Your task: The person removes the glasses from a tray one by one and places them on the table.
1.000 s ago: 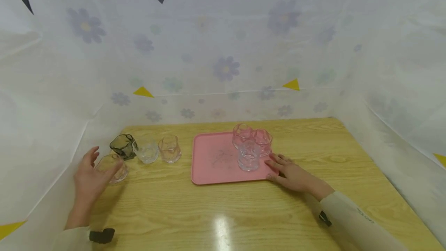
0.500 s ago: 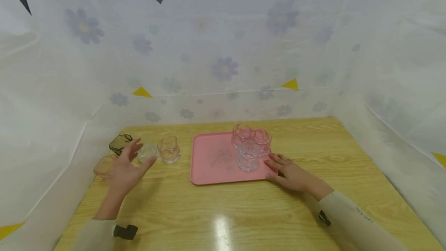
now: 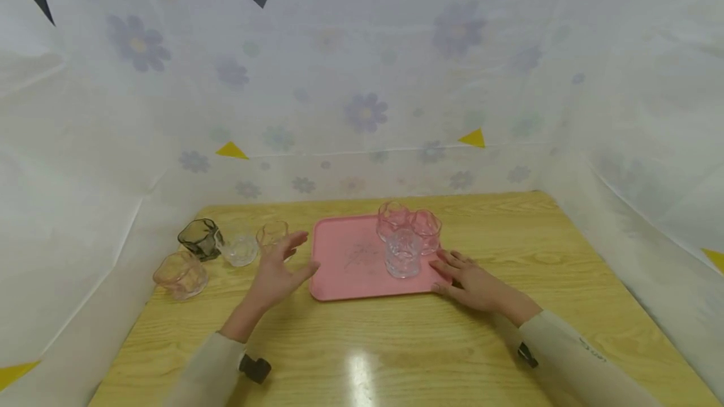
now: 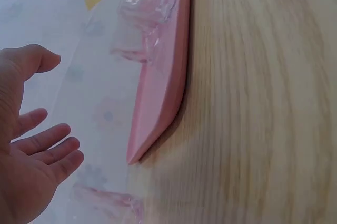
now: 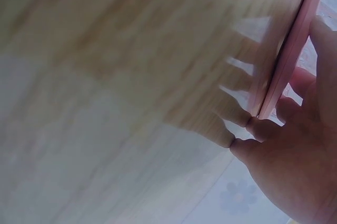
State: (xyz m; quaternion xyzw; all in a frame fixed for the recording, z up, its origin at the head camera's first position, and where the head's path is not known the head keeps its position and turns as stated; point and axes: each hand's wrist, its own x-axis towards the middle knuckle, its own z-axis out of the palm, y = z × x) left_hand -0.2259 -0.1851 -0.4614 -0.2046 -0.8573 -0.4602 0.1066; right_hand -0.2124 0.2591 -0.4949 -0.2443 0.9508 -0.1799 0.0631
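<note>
My left hand (image 3: 276,281) hovers near the left edge of a pink tray (image 3: 339,281), thumb and fingers spread with nothing between them. Behind it stands a pale pink glass (image 3: 273,232), partly covered by the hand. In the left wrist view the same hand (image 4: 37,134) shows an open palm beside the tray's corner. My right hand (image 3: 472,281) rests at the tray's right edge. Its fingertips touch the rim (image 5: 295,50) in the right wrist view. On the tray's right half stand a clear glass (image 3: 403,255) and two pink-looking glasses (image 3: 425,230), close together.
Left on the wooden table (image 3: 351,344) stand a smoky dark glass (image 3: 200,237), a clear glass (image 3: 237,247) and an amber-pink glass (image 3: 182,275). White floral sheeting (image 3: 317,80) encloses the table at the back and sides.
My left hand has moved right, from over the amber-pink glass, past the dark and clear glasses, to the tray's left side. The right hand, tray and glasses have stayed put.
</note>
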